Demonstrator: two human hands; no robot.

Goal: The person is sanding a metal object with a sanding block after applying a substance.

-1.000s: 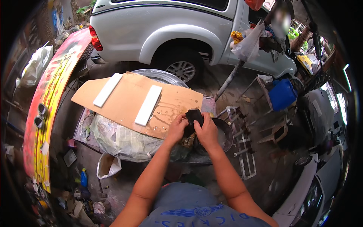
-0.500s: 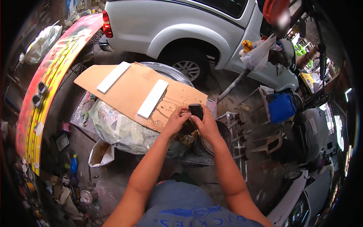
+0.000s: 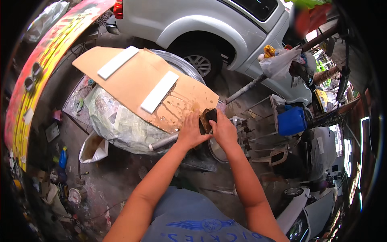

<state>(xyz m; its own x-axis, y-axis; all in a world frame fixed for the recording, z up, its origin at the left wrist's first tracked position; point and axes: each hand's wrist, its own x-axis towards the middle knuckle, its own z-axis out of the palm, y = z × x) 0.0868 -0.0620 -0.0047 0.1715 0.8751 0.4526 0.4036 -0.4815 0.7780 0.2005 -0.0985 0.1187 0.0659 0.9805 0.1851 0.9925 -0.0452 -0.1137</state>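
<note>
My right hand (image 3: 224, 131) grips a small black rectangular block (image 3: 211, 115), fingers behind it and thumb on its near side. My left hand (image 3: 192, 132) is curled at the edge of a brown, wet-looking flat piece (image 3: 204, 121) beside the block, its thumb reaching toward my right hand. What this piece is made of I cannot make out. Both hands are at the near right corner of a tan board (image 3: 133, 92), which has wet brown streaks and drops. Two white strips (image 3: 159, 92) (image 3: 118, 63) lie across the board.
Under the board is a plastic-covered round form (image 3: 117, 129). A grey tube (image 3: 163, 142) lies by my left forearm, and a round tub (image 3: 218, 152) stands below my right hand. Beyond are a silver pickup (image 3: 173, 24), a red-yellow panel (image 3: 48, 68) and a blue container (image 3: 291, 121).
The black block has tilted and a brown piece now shows beside it. My left hand has opened wider around that piece. The view has shifted, and the grey tube has come into sight.
</note>
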